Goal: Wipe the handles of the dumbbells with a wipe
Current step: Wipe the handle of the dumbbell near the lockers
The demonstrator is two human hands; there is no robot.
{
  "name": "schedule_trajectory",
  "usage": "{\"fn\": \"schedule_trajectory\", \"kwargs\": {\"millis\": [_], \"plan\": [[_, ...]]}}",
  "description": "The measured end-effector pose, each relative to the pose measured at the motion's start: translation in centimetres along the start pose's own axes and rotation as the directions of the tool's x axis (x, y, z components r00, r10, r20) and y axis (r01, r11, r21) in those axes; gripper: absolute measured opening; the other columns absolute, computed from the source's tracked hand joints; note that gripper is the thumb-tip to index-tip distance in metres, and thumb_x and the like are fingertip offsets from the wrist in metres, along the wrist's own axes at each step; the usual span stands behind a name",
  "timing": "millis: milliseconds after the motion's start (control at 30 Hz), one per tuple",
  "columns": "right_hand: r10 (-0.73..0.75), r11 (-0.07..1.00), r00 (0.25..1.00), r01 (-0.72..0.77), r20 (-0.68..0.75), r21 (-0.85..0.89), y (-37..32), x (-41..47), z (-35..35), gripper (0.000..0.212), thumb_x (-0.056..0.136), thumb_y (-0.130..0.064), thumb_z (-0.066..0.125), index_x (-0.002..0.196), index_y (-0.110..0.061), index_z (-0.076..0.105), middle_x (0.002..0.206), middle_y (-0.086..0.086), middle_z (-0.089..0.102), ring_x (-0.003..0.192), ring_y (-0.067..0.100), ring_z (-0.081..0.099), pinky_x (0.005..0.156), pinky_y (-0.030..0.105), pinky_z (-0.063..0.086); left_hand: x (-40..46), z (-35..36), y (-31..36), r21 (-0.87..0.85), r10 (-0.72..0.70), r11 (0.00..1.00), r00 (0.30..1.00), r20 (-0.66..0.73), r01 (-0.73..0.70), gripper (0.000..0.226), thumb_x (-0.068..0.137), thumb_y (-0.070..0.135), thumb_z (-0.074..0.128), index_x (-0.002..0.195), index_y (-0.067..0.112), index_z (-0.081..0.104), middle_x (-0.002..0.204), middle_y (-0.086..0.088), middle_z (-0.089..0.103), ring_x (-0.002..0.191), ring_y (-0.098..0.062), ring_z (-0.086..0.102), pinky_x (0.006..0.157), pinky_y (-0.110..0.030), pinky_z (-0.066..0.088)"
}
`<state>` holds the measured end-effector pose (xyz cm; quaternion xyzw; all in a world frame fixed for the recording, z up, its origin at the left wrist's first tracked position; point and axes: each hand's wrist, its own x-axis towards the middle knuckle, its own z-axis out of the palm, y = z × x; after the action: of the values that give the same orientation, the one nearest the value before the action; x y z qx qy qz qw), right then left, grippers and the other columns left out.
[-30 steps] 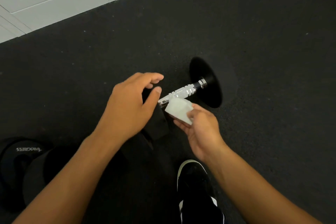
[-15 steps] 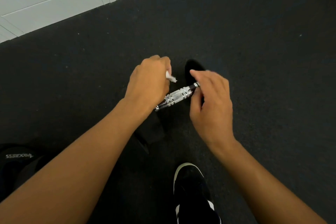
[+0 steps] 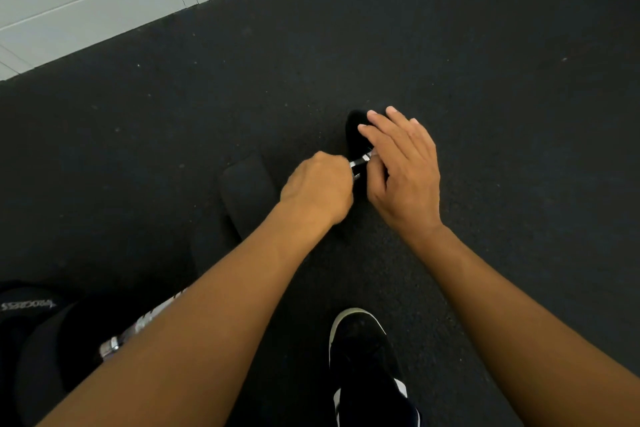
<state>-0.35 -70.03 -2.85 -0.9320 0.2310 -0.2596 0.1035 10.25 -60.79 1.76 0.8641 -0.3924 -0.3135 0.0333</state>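
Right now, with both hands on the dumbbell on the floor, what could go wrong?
1. The left hand covers most of the handle, so the part under its grip may stay unwiped.
2. The right hand rests open on the far weight; the dumbbell could perhaps roll.
3. A shoe and a second dumbbell lie close, so there is a risk of tripping.

Both bare forearms reached forward from the lower edge of the view, converging toward the middle. The left hand (image 3: 317, 189) was curled into a fist with its knuckles up, its fingers wrapped round the dumbbell handle (image 3: 360, 163), of which only a short bright stretch showed. The right hand (image 3: 403, 172) lay just beside it, palm down, fingers straight and slightly spread, the thumb tucked toward the left hand's knuckles.
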Motion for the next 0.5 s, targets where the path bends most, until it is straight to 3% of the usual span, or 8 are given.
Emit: {"fn": "schedule_trajectory", "kwargs": {"millis": [67,100,167,300,400,433,500], "plan": [[0.011,1.0,1.0,-0.01,-0.013,0.008,0.0,0.1,0.0,0.037,0.096,-0.009,0.053,0.13,-0.01,0.068,0.142,0.006,0.063,0.141,0.024,0.049,0.122,0.045,0.031,-0.3,2.1,0.8,0.003,0.07,0.998,0.996,-0.047,-0.07,0.047,0.099,0.017,0.054,0.144,0.007,0.044,0.136,-0.015,0.054,0.121,-0.03,0.055,0.103,-0.042,0.047],[0.011,1.0,1.0,-0.011,-0.017,0.003,0.0,0.0,0.0,0.036,0.096,-0.01,0.053,0.129,-0.01,0.068,0.141,0.005,0.063,0.141,0.023,0.05,0.122,0.044,0.031,-0.6,3.1,1.1,0.039,0.103,0.994,0.99,-0.093,-0.1,0.06,0.099,0.015,0.052,0.153,0.004,0.03,0.153,-0.019,0.039,0.141,-0.034,0.04,0.117,-0.044,0.034],[0.004,1.0,1.0,-0.004,-0.014,-0.005,0.1,0.0,0.0,0.035,0.096,-0.01,0.053,0.128,-0.01,0.069,0.141,0.005,0.063,0.141,0.023,0.05,0.122,0.044,0.031,-1.2,4.3,1.3,0.087,0.116,0.991,0.98,-0.163,-0.103,0.07,0.101,0.012,0.046,0.159,0.002,0.01,0.166,-0.021,0.014,0.154,-0.035,0.012,0.126,-0.045,0.013],[-0.02,1.0,1.0,0.021,-0.019,0.014,0.4,0.0,-0.1,0.034,0.095,-0.008,0.055,0.126,-0.01,0.07,0.141,0.006,0.063,0.141,0.024,0.05,0.121,0.046,0.033,-1.7,4.7,1.1,0.194,0.013,0.981,0.99,-0.14,0.015,0.063,0.105,0.009,0.038,0.158,-0.004,0.006,0.164,-0.028,0.012,0.154,-0.039,0.013,0.126,-0.048,0.014],[-0.041,0.999,0.999,0.042,-0.025,0.019,0.5,0.0,-0.2,0.033,0.095,-0.005,0.056,0.125,-0.009,0.07,0.141,0.006,0.063,0.141,0.025,0.05,0.119,0.048,0.034,-1.5,3.8,1.1,0.184,-0.224,0.954,0.971,-0.085,0.236,0.054,0.105,0.013,0.037,0.151,-0.011,0.022,0.152,-0.034,0.037,0.142,-0.044,0.037,0.121,-0.05,0.027],[-0.04,0.999,0.999,0.041,-0.028,0.021,0.5,0.0,-0.1,0.033,0.095,-0.005,0.057,0.124,-0.009,0.071,0.14,0.006,0.063,0.14,0.025,0.05,0.119,0.048,0.034,-1.3,3.6,1.2,0.175,-0.257,0.947,0.963,-0.08,0.268,0.05,0.105,0.014,0.037,0.147,-0.011,0.029,0.145,-0.032,0.045,0.136,-0.044,0.046,0.118,-0.05,0.032],[-0.029,0.999,0.999,0.03,-0.041,0.019,0.4,0.0,-0.1,0.033,0.095,-0.006,0.056,0.124,-0.01,0.071,0.139,0.006,0.064,0.14,0.025,0.051,0.119,0.048,0.035,-0.5,3.7,1.6,0.161,-0.191,0.965,0.976,-0.108,0.207,0.045,0.103,0.015,0.042,0.141,-0.009,0.039,0.136,-0.027,0.054,0.126,-0.04,0.054,0.113,-0.049,0.037]]}}
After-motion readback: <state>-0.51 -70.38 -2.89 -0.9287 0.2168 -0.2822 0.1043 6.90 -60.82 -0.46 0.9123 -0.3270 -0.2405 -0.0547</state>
